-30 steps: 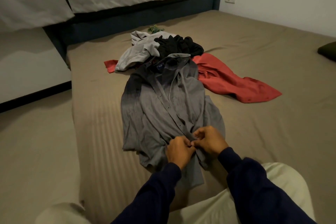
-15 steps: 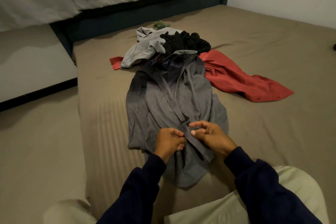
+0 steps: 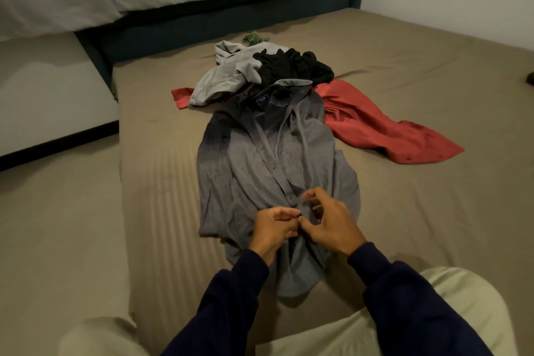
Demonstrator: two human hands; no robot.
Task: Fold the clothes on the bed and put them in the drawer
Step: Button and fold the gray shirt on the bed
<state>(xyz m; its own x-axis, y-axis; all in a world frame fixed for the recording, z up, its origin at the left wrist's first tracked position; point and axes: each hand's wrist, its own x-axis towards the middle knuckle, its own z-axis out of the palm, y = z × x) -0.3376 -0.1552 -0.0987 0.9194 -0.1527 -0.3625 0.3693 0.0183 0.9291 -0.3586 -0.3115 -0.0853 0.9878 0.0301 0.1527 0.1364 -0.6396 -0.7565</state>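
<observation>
Now both hands' fingers (image 3: 284, 215) (curled) on shirt placket (image 3: 291, 196)

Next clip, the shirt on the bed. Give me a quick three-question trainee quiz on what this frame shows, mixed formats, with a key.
1. True or false: the grey shirt lies collar end away from the person, hem end near.
2. Multiple choice: the hands, left hand and right hand, are working at
A. the collar
B. the front placket low on the shirt
C. a sleeve cuff
3. Fill in: the garment spread on the bed to the right of the grey shirt is ____ in colour.

Key: 1 true; 2 B; 3 red (the red garment).
</observation>
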